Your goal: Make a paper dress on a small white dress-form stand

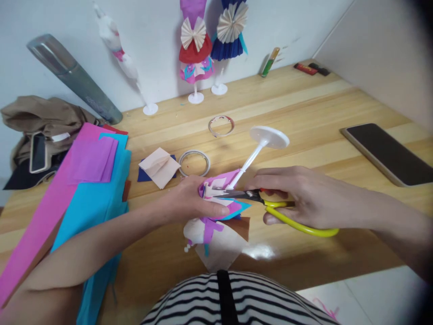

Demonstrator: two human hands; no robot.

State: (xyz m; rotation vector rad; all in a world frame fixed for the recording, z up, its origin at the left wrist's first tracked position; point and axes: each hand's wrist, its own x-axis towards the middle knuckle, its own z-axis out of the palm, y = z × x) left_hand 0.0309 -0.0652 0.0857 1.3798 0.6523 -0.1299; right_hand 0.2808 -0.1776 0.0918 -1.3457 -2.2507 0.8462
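From my seat, the paper-dressed figure (234,208) lies just below the middle of the view, above the counter (297,113), its white base (269,136) tilted up toward one o'clock. The left hand (192,198) has its fingers closed around it, thumb pressed along the near side. In the right hand (301,194), the fingers are curled through the yellow-handled scissors (254,195), whose blades point to nine o'clock and lie over the pale paper strips. The blades look nearly together; I can't tell whether they are biting on paper.

For a clean snip, I'd work with the tips only, in short strokes, lifting each loose edge away from the layers under it. The left thumb sits just below the blade line, so I'd shift it toward seven o'clock before any closing stroke. The white stem (249,161) rises close to the upper blade; I'd turn the figure rather than the right wrist, so that the metal clears it. A lighter grip would spare the folds, I judge.

The tape ring (194,151) at eleven o'clock and the folded paper squares (158,168) at ten are well clear of the scissors.
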